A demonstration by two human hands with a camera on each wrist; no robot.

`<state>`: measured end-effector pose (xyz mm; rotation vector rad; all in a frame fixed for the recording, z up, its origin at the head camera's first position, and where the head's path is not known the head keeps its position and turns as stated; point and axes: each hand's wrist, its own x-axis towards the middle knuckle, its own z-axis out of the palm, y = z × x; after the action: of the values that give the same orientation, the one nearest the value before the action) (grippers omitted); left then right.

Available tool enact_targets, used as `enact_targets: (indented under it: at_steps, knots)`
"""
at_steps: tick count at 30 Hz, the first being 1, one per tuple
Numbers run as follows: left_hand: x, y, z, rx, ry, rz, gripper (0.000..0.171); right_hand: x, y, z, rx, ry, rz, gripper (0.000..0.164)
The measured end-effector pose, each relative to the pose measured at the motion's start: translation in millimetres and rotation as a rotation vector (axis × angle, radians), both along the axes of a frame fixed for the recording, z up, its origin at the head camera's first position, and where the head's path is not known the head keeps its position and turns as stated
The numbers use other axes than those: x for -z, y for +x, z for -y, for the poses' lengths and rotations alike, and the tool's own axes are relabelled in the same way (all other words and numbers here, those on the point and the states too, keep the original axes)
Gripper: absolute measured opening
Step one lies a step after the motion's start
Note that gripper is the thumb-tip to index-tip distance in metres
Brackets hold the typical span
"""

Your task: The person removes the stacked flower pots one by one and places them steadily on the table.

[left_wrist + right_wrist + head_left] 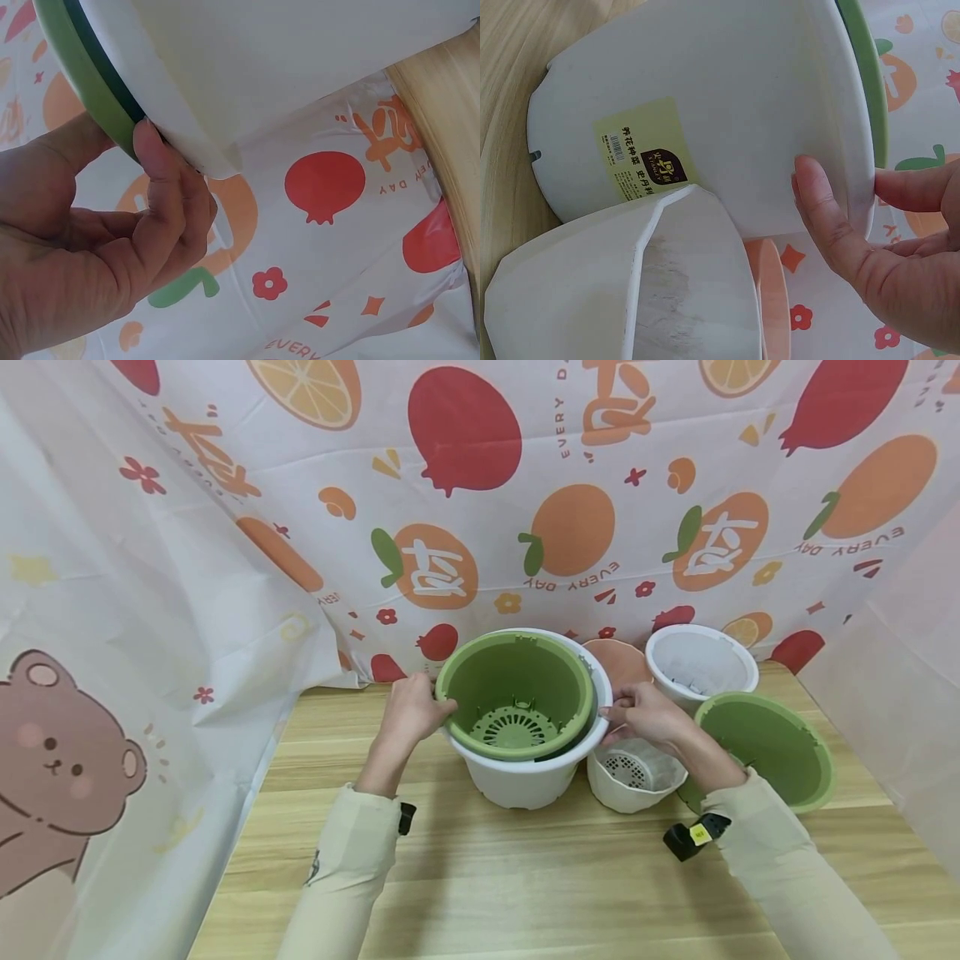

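A green flower pot with a slotted bottom sits inside a larger white flower pot, its rim tilted up on the right-hand view's far side. My left hand pinches the green pot's rim at the left; in the left wrist view the thumb and fingers meet at that green rim, beside the white wall. On the right, my right hand pinches the white pot's rim between thumb and fingers. The right wrist view shows a yellow-green label on the white pot's side.
Right of the nested pots stand a small white faceted pot, a pink pot, a white pot at the back and a tilted green pot. A fruit-print curtain hangs behind the wooden table.
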<state>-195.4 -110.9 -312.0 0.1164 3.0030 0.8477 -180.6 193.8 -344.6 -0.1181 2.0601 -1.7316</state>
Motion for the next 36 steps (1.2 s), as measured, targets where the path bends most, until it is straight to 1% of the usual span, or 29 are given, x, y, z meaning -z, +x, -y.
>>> enact_targets:
  at_steps: [15, 23, 29, 36]
  knots:
    - [0.9, 0.5, 2.2, 0.013, 0.089, 0.045, 0.015, -0.5, 0.4, 0.1, 0.009, 0.016, 0.002, 0.032]
    - [0.3, -0.7, 4.1, 0.016, 0.086, 0.061, 0.016, -0.9, 0.3, 0.5, 0.013, 0.01, 0.007, 0.03]
    - [-0.1, -0.7, 5.4, 0.025, 0.065, 0.05, 0.017, -1.0, 0.1, 0.2, 0.014, 0.004, 0.01, 0.03]
    - [0.2, -0.1, 6.1, 0.012, 0.093, 0.039, 0.018, -1.1, 0.6, 0.5, 0.007, -0.005, 0.007, 0.029]
